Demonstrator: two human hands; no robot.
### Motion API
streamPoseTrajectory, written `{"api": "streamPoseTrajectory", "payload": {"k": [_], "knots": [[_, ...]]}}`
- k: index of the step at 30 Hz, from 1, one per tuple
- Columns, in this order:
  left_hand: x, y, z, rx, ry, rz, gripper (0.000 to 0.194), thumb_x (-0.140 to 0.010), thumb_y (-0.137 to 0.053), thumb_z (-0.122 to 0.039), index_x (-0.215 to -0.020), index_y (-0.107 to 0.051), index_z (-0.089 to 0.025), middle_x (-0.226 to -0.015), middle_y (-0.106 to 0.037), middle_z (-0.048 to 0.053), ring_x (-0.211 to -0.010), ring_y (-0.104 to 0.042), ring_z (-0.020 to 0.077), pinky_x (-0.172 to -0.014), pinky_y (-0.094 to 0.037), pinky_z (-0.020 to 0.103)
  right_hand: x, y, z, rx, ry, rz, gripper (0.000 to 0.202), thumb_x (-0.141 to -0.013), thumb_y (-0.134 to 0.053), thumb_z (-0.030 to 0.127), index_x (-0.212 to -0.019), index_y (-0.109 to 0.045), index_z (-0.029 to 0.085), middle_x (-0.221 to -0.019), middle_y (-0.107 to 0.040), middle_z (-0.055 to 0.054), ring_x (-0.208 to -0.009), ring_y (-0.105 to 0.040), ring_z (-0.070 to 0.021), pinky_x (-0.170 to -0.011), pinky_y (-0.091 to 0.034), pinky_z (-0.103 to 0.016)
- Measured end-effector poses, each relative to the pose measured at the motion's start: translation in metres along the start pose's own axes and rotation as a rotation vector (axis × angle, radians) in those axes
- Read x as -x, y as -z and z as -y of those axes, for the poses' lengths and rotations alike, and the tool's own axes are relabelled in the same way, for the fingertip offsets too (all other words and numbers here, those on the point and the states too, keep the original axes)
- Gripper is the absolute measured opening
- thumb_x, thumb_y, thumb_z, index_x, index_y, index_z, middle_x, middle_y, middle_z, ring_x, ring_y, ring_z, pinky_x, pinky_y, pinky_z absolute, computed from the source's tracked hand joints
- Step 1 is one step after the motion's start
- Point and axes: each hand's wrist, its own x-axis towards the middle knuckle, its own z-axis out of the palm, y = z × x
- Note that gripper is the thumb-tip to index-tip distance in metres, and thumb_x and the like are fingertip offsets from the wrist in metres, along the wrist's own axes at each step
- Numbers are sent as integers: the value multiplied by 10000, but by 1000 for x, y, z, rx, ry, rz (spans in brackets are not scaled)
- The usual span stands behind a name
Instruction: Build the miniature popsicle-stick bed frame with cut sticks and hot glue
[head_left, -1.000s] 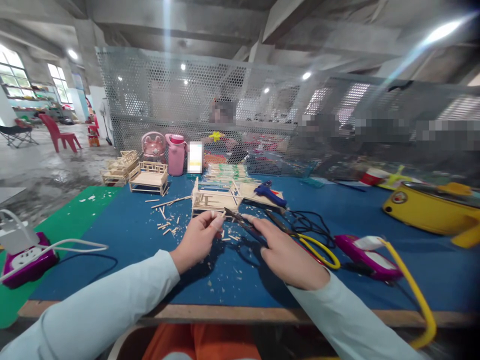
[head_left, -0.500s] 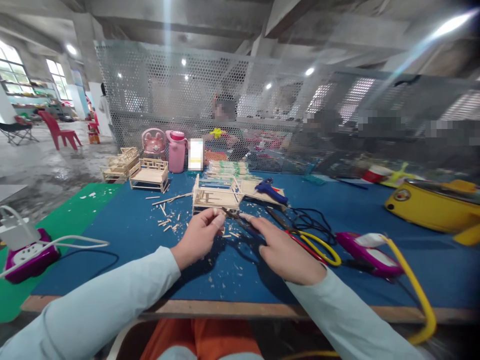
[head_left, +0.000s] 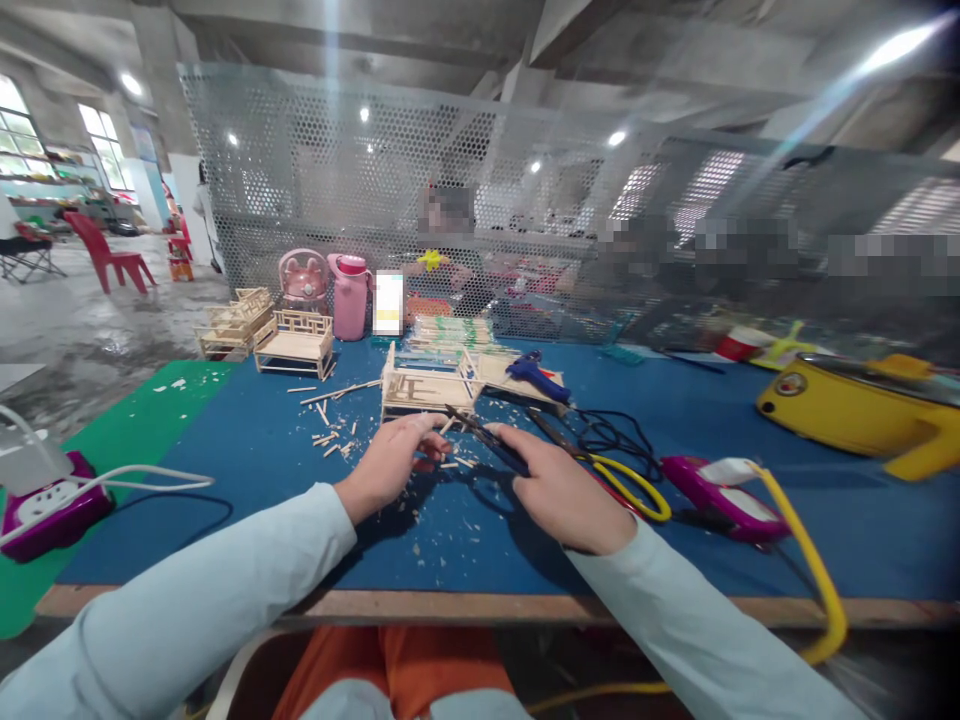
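Note:
My right hand (head_left: 566, 490) is wrapped round a dark pair of pliers or cutters (head_left: 487, 437), whose tips point up and left. Close to those tips, my left hand (head_left: 390, 460) has its thumb and fingers bent together around a small pale stick piece (head_left: 448, 425). Just behind both hands stands a small wooden bed-like frame (head_left: 427, 390). Cut stick bits (head_left: 326, 438) and pale crumbs lie on the blue table (head_left: 270, 540).
A blue glue gun (head_left: 540, 378) rests on wood pieces behind my right hand. Red and yellow handled tools (head_left: 637, 490), a purple power strip (head_left: 724, 500) and a yellow pot (head_left: 847, 410) are rightward. Finished frames (head_left: 292, 345) stand back left; a person sits beyond the mesh.
My left fingers have shifted slightly and spread a little, showing more of the stick piece. The pliers remain in my right hand. The whole view has shifted slightly.

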Motion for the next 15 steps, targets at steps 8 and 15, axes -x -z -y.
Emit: {"api": "streamPoseTrajectory", "payload": {"k": [8,15], "knots": [[2,-3,15,-401,-142,67,503,-837,-292,-574,-682,-520,-153,-553,-500,-12,-462,-411,99,-468,-312,228,4,-10,0,50,49,56,592,-581,-374,20,-1140,-530,139,-1116,-611,-110,-1063,-556,-212,-937,-409,-349],[6,-4,10,-481,-126,28,530,-846,-258,-576,-578,-477,-175,-514,-474,-10,-470,-427,115,-494,-312,234,4,-19,-1,79,61,46,569,-617,-419,57,-1176,-505,114,-1169,-588,-136,-1100,-538,-231,-949,-399,-373]]}}
